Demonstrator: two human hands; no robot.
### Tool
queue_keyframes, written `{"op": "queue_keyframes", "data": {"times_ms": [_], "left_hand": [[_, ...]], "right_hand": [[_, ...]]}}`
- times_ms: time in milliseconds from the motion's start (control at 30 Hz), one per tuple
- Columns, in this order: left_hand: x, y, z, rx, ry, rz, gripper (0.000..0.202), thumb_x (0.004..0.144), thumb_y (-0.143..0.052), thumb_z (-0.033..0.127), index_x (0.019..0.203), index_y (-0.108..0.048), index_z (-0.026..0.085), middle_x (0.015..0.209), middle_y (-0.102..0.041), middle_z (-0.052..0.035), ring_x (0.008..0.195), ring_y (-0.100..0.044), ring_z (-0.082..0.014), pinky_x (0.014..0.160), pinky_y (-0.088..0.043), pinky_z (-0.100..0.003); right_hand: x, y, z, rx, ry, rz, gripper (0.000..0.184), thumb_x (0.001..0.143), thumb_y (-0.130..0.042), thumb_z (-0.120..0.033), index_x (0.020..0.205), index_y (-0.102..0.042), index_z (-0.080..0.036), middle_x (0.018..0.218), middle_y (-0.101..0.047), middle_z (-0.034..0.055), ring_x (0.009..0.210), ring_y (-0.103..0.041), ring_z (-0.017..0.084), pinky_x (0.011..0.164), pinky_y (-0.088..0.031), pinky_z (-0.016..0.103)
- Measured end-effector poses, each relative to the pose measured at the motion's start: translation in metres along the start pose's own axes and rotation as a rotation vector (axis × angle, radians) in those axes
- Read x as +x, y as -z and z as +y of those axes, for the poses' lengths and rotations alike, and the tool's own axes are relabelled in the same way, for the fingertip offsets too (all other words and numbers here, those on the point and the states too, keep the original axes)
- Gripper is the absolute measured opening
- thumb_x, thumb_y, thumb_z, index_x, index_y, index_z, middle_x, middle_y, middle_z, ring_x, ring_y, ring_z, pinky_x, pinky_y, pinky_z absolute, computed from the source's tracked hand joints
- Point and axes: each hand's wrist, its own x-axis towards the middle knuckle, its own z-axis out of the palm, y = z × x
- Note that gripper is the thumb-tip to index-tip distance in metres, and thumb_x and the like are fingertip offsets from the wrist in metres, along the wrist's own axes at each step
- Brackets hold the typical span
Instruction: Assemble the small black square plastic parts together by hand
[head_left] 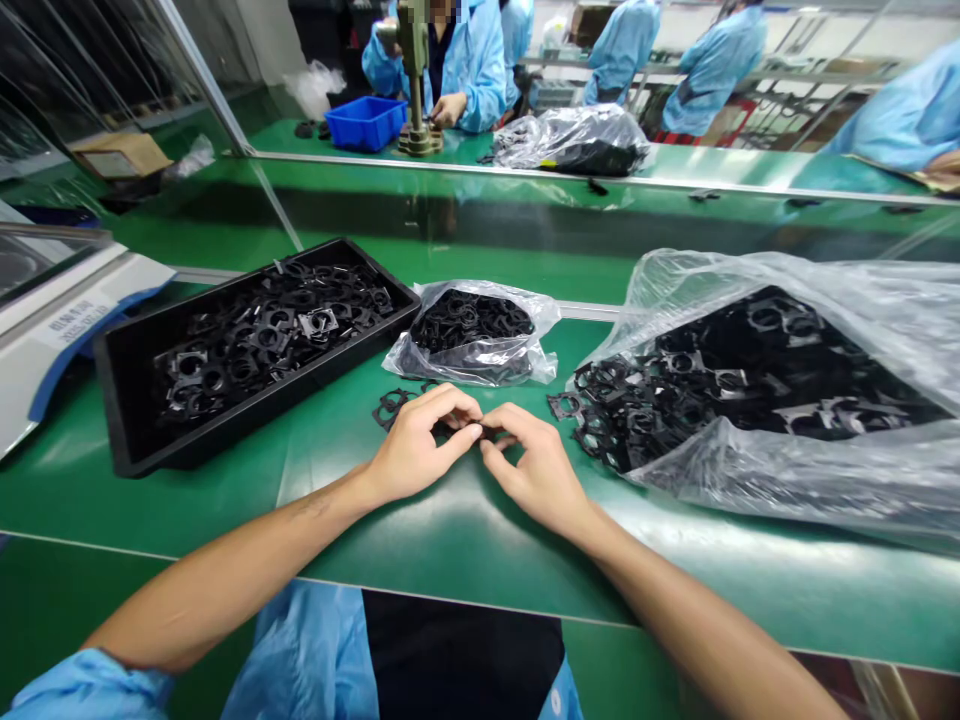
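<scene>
My left hand (pixel 420 440) and my right hand (pixel 532 465) meet over the green table (pixel 465 530), fingers pinched together on a small black plastic part (pixel 480 432) between them. Another loose black part (pixel 390 408) lies just left of my left hand. A black tray (pixel 131 400) of several black frame parts stands to the left. A small clear bag of black rings (pixel 472 330) lies just beyond my hands. A large open plastic bag (pixel 787 470) spilling black parts sits to the right, one part (pixel 564 405) near my right hand.
A white and blue machine (pixel 52 320) stands at the far left. Across a metal rail, people in blue coats work at another green bench with a blue bin (pixel 366 122), a small press (pixel 417 100) and a dark plastic bag (pixel 574 140).
</scene>
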Motion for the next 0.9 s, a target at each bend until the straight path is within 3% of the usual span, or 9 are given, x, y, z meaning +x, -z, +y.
{"op": "queue_keyframes", "data": {"times_ms": [900], "left_hand": [[0.0002, -0.0005, 0.0005, 0.011, -0.002, -0.011, 0.002, 0.089, -0.063, 0.018, 0.088, -0.063, 0.020, 0.084, -0.064, -0.0019, 0.077, -0.061, -0.0150, 0.073, -0.052, -0.027]], "right_hand": [[0.0004, -0.0010, 0.0014, -0.012, -0.007, 0.000, 0.018, 0.085, -0.055, -0.006, 0.088, -0.065, -0.021, 0.084, -0.066, 0.0030, 0.080, -0.064, 0.018, 0.067, -0.056, 0.028]]}}
